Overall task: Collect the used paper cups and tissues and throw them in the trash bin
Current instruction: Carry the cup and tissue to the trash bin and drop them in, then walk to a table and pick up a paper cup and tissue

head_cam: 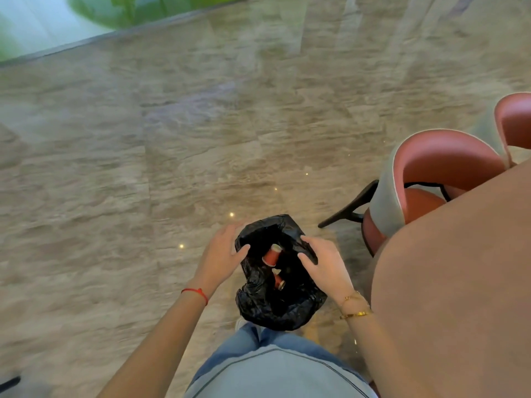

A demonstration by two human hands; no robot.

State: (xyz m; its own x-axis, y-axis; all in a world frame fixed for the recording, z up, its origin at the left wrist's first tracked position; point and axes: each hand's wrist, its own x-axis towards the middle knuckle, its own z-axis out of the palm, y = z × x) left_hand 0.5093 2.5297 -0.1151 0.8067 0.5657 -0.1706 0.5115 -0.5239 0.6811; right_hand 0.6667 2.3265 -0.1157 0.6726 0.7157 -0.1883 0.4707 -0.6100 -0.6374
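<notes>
A trash bin lined with a black plastic bag (275,308) stands on the floor just in front of my legs. Inside lie two red paper cups, one (272,254) near the top and another (279,281) lower down, with a small pale scrap between them. My left hand (222,254) holds the bag's left rim, thumb hooked over the edge. On the right rim, my right hand (323,259) grips the bag with fingers over the plastic. Both hands spread the opening.
A round brown table (459,282) fills the right side. Behind it stand a pink chair with a grey back (425,179) and a second pink chair (517,119). Polished stone floor (172,139) stretches ahead and left; a window with greenery lies at the far left.
</notes>
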